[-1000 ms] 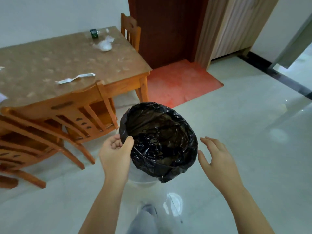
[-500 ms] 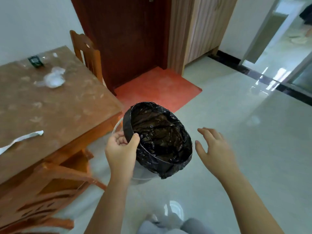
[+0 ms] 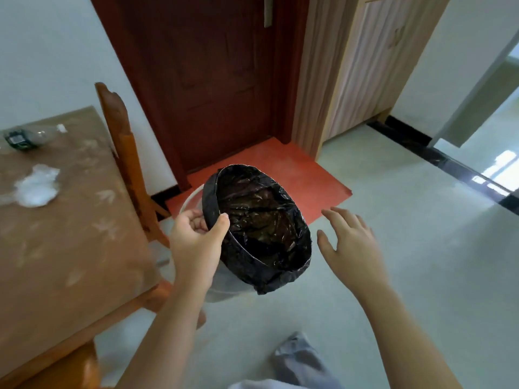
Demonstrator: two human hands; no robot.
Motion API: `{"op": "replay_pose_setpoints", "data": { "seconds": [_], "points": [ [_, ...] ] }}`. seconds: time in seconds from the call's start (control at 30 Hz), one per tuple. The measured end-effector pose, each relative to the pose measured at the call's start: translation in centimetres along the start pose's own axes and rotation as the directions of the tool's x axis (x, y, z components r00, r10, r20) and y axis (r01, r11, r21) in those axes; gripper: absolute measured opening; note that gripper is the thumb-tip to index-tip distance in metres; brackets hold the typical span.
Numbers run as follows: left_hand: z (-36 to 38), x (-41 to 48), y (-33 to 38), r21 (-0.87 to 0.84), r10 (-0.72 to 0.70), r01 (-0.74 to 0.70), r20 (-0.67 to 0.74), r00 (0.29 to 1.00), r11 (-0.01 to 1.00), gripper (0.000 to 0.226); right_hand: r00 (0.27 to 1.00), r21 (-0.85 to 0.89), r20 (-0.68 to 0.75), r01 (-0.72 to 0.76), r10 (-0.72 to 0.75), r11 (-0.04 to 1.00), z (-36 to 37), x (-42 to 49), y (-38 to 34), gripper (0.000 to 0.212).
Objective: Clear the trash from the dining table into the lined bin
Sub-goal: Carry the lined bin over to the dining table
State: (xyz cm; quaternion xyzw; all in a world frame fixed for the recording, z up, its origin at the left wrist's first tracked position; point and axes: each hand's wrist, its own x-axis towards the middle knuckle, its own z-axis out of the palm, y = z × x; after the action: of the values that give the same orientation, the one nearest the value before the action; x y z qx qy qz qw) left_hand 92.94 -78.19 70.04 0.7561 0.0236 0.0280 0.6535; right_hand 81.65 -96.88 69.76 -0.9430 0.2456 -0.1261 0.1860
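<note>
A white bin lined with a black bag (image 3: 262, 231) hangs tilted above the floor, held off the ground. My left hand (image 3: 196, 242) grips its near-left rim, thumb over the black liner. My right hand (image 3: 351, 242) hovers to the right of the bin, fingers spread, not touching it. On the dining table (image 3: 64, 262) at the left lie a crumpled white wad (image 3: 38, 188) and a clear plastic bottle with a dark label (image 3: 25, 137) near the far edge.
A wooden chair (image 3: 123, 153) stands at the table's far end, against the wall. Behind the bin are a dark red door (image 3: 213, 80) and an orange mat (image 3: 280, 169). Pale tiled floor stretches to the right. My grey trouser leg (image 3: 300, 357) shows below.
The view has swung right and closer to the table end; the paper strip and near chairs have left the frame. The bin stays in my left hand, now beside the table corner.
</note>
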Motion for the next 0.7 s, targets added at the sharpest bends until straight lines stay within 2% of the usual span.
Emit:
{"op": "replay_pose_setpoints", "data": {
  "seconds": [0.17, 0.23, 0.4, 0.57, 0.7],
  "points": [
    [4.9, 6.6, 3.7, -0.022, 0.057, -0.061, -0.125, 0.991, 0.998, 0.026, 0.987, 0.005, -0.001, 0.158, -0.158, 0.987, -1.4, 12.5, -0.2, 0.038],
    [5.5, 9.1, 4.8, -0.037, 0.07, -0.078, -0.197, 0.978, 0.996, 0.02, 0.974, 0.014, 0.016, 0.226, -0.226, 0.974, -0.9, 16.8, -1.3, 0.039],
    [5.1, 16.1, 6.2, -0.108, 0.062, -0.108, -0.362, 0.93, 0.988, 0.02, 0.906, 0.045, 0.073, 0.416, -0.418, 0.908, 1.7, 26.3, -6.0, 0.04],
    [3.0, 23.1, 7.8, -0.164, 0.062, -0.167, -0.509, 0.858, 0.972, 0.02, 0.832, 0.12, 0.055, 0.544, -0.552, 0.831, 4.4, 34.3, -13.1, 0.04],
    [0.9, 27.3, 9.3, -0.169, 0.071, -0.233, -0.646, 0.76, 0.958, 0.019, 0.737, 0.201, 0.05, 0.654, -0.674, 0.73, 6.3, 38.8, -19.2, 0.038]
  ]
}}
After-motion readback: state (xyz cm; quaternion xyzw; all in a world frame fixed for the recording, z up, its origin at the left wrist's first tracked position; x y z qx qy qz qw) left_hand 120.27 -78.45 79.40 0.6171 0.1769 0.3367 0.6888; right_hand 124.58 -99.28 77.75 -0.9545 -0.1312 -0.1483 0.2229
